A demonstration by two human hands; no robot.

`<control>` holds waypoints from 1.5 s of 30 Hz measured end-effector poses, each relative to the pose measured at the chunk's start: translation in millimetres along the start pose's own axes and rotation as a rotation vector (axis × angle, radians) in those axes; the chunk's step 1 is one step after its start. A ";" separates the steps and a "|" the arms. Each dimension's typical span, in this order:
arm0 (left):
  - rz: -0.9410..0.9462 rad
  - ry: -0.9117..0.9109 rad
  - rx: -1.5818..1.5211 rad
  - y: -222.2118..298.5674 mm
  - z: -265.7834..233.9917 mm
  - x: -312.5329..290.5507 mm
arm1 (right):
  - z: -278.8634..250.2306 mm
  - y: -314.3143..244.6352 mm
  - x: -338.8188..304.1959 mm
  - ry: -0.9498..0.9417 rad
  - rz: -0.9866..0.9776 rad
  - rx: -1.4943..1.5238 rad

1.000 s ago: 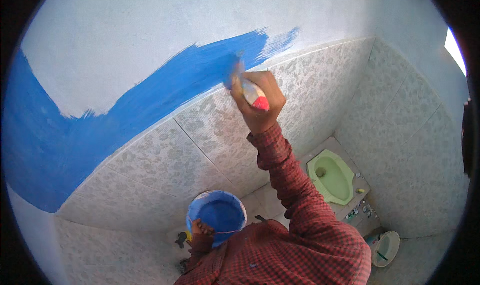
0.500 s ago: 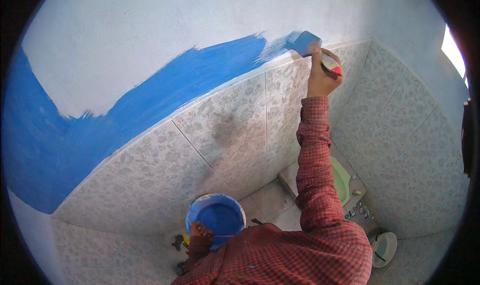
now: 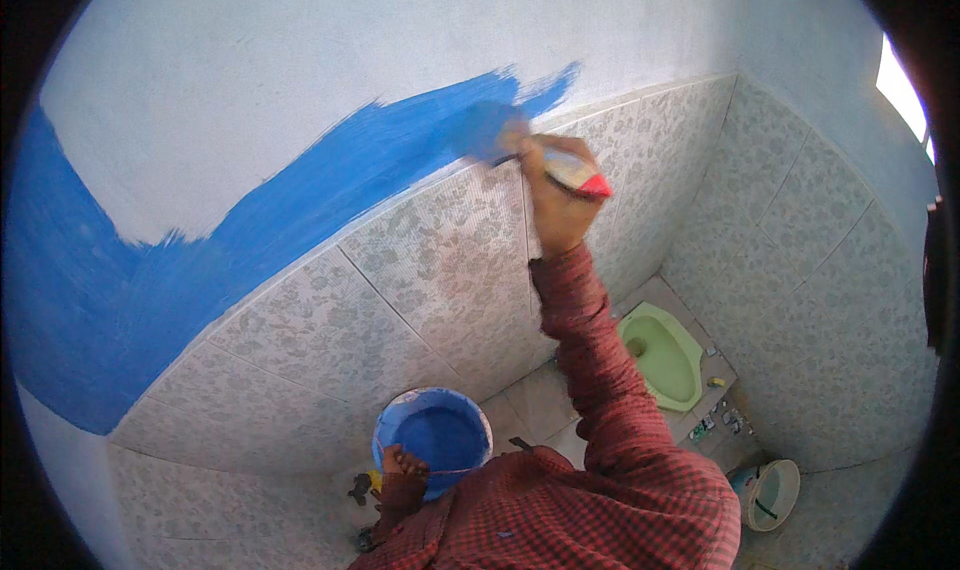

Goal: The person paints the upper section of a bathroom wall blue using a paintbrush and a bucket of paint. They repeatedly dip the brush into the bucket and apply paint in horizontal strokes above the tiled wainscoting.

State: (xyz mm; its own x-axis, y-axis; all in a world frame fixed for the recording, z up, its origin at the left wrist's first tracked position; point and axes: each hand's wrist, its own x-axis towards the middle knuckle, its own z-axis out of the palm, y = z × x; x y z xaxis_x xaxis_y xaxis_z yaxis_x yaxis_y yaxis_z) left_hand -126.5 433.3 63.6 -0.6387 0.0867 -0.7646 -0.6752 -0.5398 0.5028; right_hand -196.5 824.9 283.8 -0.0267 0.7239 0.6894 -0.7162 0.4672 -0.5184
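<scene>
My right hand (image 3: 562,198) is closed round the handle of a wide paintbrush (image 3: 568,170), whose tip is red. Blurred by motion, the blue-loaded bristles lie against the wall just above the tile edge, over the right part of the blue paint band (image 3: 330,185). A short separate blue streak (image 3: 552,92) shows right of the brush. Low in the view, my left hand (image 3: 405,462) has its fingers curled at the near left side of a paint bucket (image 3: 480,410), where the thin handle crosses. Blue paint (image 3: 438,438) lies inside the bucket.
Patterned tiles (image 3: 440,260) cover the lower walls, with pale plaster (image 3: 300,40) above. A light green squat toilet (image 3: 672,370) is set in the floor at right. Beyond my right side stands a white bucket (image 3: 785,495), near small litter (image 3: 735,420). A bright opening (image 3: 902,90) shows far right.
My right hand has swept the brush left and slightly down along the wall, leaving a blue streak behind. The green toilet is now less covered by my arm. My left hand stays at the bucket.
</scene>
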 end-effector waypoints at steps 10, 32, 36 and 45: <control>0.031 -0.081 0.029 0.2 -15.3 4.3 | -44.8 29.4 83.8 0.218 -0.325 -0.433; 0.041 0.014 0.052 2.2 -20.5 11.6 | -67.3 12.3 114.8 -0.173 -0.086 -0.332; 0.049 -0.082 0.070 1.5 -18.7 6.5 | -71.7 17.8 108.1 -0.021 -0.218 -0.436; 0.062 -0.214 0.033 -3.9 -34.0 15.1 | 5.0 0.1 -18.5 -0.182 -0.381 -0.545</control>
State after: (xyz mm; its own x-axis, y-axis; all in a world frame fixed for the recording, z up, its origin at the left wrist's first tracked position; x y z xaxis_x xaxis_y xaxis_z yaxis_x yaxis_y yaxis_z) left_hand -120.9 408.2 36.4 -0.7409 0.2313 -0.6306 -0.6415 -0.5219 0.5622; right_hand -199.6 809.1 273.5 0.0067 0.3839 0.9233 -0.2474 0.8953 -0.3705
